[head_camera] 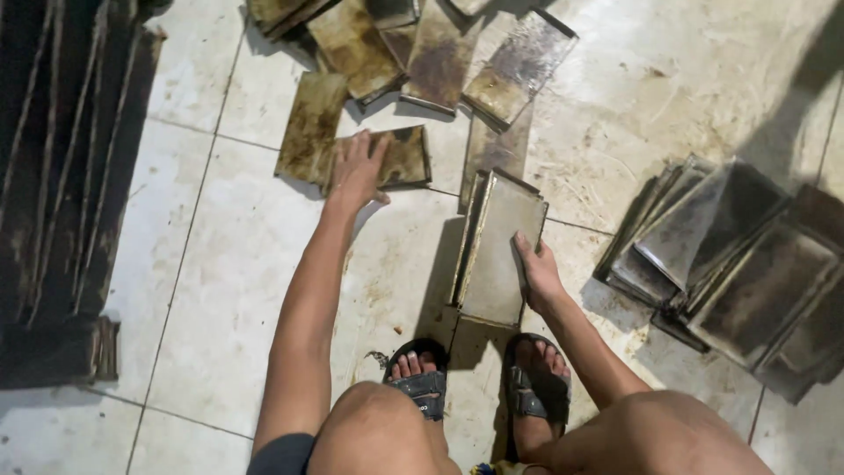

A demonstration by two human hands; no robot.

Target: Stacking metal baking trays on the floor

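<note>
I squat over a tiled floor among greasy rectangular metal trays. My left hand (356, 167) reaches forward and lies flat, fingers spread, on a small stained tray (406, 157) on the floor. My right hand (534, 271) holds the right edge of an upright stack of trays (494, 251), which stands on its edge just ahead of my sandalled feet (420, 374). It leans slightly left.
Several dirty trays (440, 53) lie scattered at the top centre. Another heap of overlapping trays (747, 264) sits at the right. Dark slatted racks (61, 176) line the left side. The pale floor tiles (220, 290) are smeared with grime.
</note>
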